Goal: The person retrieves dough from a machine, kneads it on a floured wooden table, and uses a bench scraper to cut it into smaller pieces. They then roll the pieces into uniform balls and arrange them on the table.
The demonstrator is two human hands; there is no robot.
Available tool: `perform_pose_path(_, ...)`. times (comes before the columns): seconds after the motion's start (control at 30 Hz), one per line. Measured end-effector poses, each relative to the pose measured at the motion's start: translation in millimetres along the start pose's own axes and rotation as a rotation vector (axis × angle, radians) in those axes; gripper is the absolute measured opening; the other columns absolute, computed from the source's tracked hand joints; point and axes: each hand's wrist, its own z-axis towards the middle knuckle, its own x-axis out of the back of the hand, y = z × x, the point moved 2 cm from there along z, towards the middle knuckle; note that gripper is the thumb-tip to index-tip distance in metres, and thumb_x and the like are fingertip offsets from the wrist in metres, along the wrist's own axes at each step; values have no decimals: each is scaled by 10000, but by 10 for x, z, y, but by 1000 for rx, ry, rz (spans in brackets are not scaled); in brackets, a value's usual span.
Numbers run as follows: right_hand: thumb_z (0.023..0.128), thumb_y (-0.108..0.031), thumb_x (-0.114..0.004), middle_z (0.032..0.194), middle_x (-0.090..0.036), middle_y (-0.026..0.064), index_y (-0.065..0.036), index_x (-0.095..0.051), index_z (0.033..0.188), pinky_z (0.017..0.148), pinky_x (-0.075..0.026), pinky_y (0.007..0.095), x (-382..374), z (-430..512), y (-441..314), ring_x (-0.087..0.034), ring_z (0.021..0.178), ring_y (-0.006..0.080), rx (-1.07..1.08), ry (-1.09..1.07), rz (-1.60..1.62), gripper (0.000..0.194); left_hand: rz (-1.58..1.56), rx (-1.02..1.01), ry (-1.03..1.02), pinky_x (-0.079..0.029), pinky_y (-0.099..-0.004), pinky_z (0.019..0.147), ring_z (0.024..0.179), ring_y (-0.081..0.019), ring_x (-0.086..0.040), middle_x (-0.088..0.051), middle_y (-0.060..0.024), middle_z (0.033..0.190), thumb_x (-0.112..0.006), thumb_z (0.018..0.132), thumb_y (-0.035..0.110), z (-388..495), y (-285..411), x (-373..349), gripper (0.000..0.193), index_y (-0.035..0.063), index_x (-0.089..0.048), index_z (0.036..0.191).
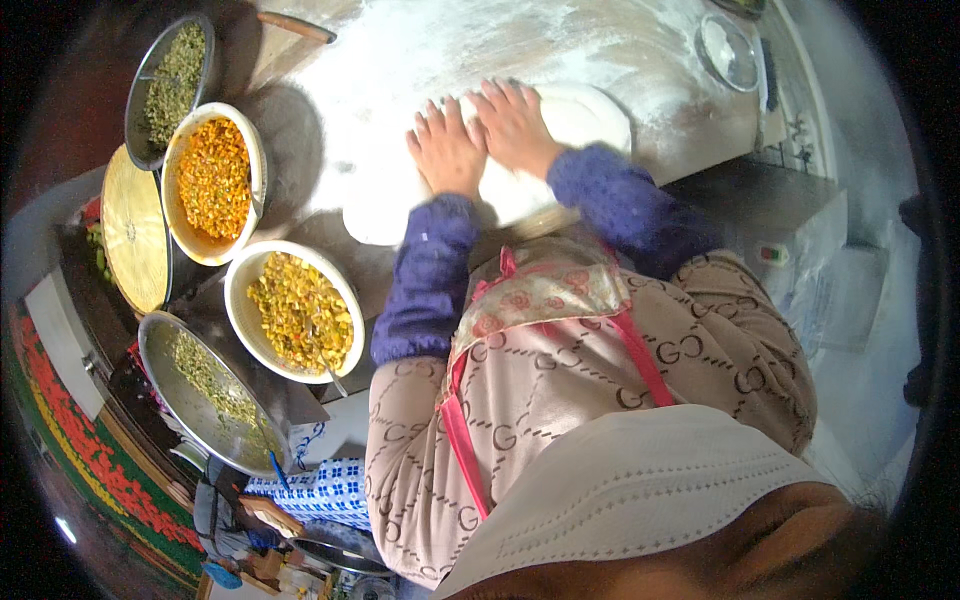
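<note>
On the floured work surface point(420, 45) lies pale, flattened dough point(592, 120), its edges partly lost in the glare. My left hand point(450, 150) rests palm down on the pale dough, fingers spread and pointing away from me. Just right of it, my right hand point(517, 131) is also laid flat on the dough, its thumb side close to the left hand. Neither hand grips anything. A piece of dough also extends left of my left forearm, near the front edge. What lies beneath the palms is hidden.
At left stand a white bowl of yellow chopped filling point(240, 330), a bowl of orange filling point(259, 187), and metal bowls of green filling point(206, 45) point(150, 337). A round yellow board point(135, 232) lies beside them. A wooden handle point(296, 26) and a clear bowl point(727, 52) are farther back.
</note>
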Motion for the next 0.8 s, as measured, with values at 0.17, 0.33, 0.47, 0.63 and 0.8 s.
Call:
perform_pose_path(0.17, 1014, -395, -390, 1439, -507, 149, -57, -508, 1394, 1135, -306, 418, 170, 219, 374, -444, 1341, 307, -228, -473, 806, 522, -440, 165, -397, -250, -556, 1135, 1371, -385, -409, -482, -233, 1441, -340, 1008, 469, 246, -360, 133, 584, 85, -509, 1413)
perform_pose_path(0.33, 994, -423, -457, 1521, -371, 185, -116, -405, 1484, 1153, -163, 588, 565, -559, 747, -289, 1432, 341, -169, -303, -101, 581, 99, 140, -171, -166, -598, 1163, 1425, -430, -301, -400, -237, 1500, -451, 979, 419, -527, -815, 580, 566, 108, -453, 1452)
perform_pose_path(0.47, 971, -374, -510, 1527, -345, 165, -137, -394, 1485, 1113, -153, 643, 255, -713, 861, -291, 1410, 360, -173, -48, -202, 578, 185, 246, -61, -171, -626, 1149, 1430, -431, -280, -370, -227, 1520, -462, 962, 395, -702, -932, 461, 557, 113, -464, 1441)
perform_pose_path(0.63, 979, -470, -462, 1544, -333, 179, -112, -366, 1496, 1111, -176, 650, 31, -353, 1288, -284, 1417, 377, -192, -334, -31, 636, 117, 291, -115, -172, -655, 1135, 1423, -449, -279, -375, -226, 1516, -464, 961, 412, -392, -1083, 459, 555, 128, -471, 1438)
perform_pose_path(0.8, 975, -498, -448, 1532, -356, 204, -32, -391, 1461, 1100, -249, 631, 295, -100, 723, -355, 1382, 379, -193, -541, 70, 675, 75, 229, -88, -168, -658, 1136, 1444, -437, -247, -336, -211, 1544, -414, 990, 435, -527, -556, 557, 579, 98, -431, 1460)
